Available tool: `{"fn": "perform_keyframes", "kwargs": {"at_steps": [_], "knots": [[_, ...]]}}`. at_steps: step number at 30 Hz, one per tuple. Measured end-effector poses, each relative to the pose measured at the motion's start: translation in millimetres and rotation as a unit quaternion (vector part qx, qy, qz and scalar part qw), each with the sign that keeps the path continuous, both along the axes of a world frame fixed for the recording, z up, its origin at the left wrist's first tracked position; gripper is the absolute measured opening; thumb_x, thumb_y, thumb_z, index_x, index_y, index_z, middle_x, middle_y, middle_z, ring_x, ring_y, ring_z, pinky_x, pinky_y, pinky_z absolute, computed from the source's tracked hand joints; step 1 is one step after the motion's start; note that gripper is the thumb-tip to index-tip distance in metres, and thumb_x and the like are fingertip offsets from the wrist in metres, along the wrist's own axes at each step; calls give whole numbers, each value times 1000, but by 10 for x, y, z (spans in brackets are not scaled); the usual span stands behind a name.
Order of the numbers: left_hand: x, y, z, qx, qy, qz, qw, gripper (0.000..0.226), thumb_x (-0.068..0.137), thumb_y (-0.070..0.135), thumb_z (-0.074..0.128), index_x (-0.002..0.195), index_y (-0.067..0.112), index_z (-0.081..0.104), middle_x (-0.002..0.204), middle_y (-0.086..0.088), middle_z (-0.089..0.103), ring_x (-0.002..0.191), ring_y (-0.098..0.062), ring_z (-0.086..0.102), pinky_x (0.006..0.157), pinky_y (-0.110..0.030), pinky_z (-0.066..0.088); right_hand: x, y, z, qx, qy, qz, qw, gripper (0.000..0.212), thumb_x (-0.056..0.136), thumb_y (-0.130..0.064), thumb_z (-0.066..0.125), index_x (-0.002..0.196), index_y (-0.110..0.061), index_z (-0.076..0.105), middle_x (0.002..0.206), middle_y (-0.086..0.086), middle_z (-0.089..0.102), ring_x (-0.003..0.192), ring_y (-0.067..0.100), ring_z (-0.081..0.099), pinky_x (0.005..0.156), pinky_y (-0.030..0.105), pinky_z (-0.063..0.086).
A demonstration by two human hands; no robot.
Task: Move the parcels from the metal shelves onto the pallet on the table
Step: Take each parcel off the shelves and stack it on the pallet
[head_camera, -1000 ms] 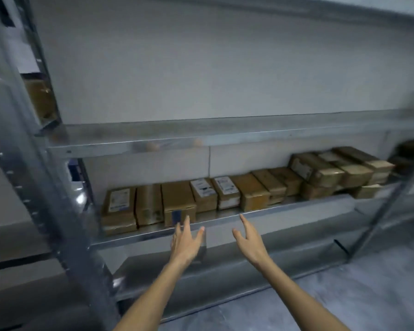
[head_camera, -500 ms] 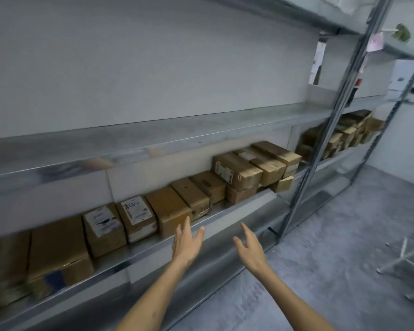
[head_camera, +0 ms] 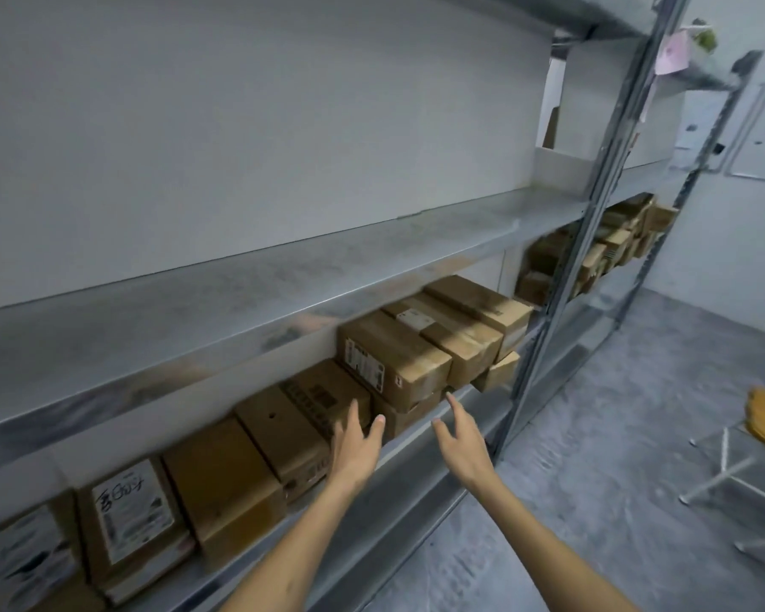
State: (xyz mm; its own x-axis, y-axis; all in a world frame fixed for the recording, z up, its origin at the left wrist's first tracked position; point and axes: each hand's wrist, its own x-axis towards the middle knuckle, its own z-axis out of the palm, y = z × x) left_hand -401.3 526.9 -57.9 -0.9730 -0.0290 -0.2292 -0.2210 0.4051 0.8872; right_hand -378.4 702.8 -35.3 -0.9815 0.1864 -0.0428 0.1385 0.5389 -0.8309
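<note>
- The left hand (head_camera: 356, 439) is wide open, fingers spread and straight, and holds nothing. It is raised in front of the middle shelf's edge.
- The right hand (head_camera: 460, 435) is also wide open and empty, just beside the left hand and palm turned toward it.
- The left fingertips overlap a printed parcel (head_camera: 327, 395) in the view; whether they touch it cannot be told.
- Ten brown cardboard parcels (head_camera: 226, 483) can be counted in the near bay of the metal shelves (head_camera: 239, 302), all on the middle level.
- Five parcels lie side by side in a single row on the left, and two of them carry white labels.
- Five more are stacked at the right end, three on top of two.
- Each parcel's long axis runs from the shelf front back toward the wall, with a short end facing out.
- Beyond the upright post (head_camera: 592, 214), a second bay holds more parcels, too blurred to count.
</note>
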Motion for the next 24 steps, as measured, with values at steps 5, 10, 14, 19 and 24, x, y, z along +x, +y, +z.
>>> {"fn": "perform_keyframes", "kwargs": {"at_steps": [5, 10, 14, 19, 24], "knots": [[-535, 365, -3, 28, -10, 47, 998, 72, 96, 62, 41, 157, 35, 13, 165, -6, 14, 152, -27, 12, 121, -48, 17, -670, 168, -54, -20, -4, 11, 1000, 61, 103, -34, 45, 157, -23, 19, 161, 2, 26, 147, 20, 25, 119, 38, 25], [-1048, 821, -4, 61, 15, 136, 989, 67, 100, 55, 40, 158, 29, 18, 158, -2, 35, 145, -28, 33, 116, -38, 27, -1213, 424, -121, -33, -17, 56, 998, 66, 103, -37, 44, 158, -26, 10, 161, 5, 23, 146, 24, 25, 115, 38, 26], [-1250, 1080, -88, 80, -5, 210, 974, 70, 101, 51, 41, 159, 28, 11, 154, -8, 41, 139, -31, 41, 113, -37, 33, -1342, 431, -196, -44, -50, 69, 995, 67, 102, -44, 40, 156, -39, 1, 157, 13, 20, 138, 35, 37, 110, 45, 34], [-1235, 1134, -137, 106, 32, 236, 965, 62, 104, 44, 39, 158, 32, 10, 157, 2, 36, 143, -23, 36, 110, -27, 28, -1425, 447, -233, -43, -59, 69, 995, 65, 102, -44, 38, 155, -40, 1, 143, 19, 26, 117, 40, 49, 98, 43, 40], [-1105, 1005, -131, 112, 41, 243, 963, 63, 105, 42, 37, 158, 32, 3, 159, 7, 29, 144, -13, 29, 102, -17, 21, -1560, 460, -202, -67, -47, 111, 990, 62, 101, -44, 41, 154, -40, 10, 157, 17, 15, 139, 40, 29, 110, 50, 31]]}}
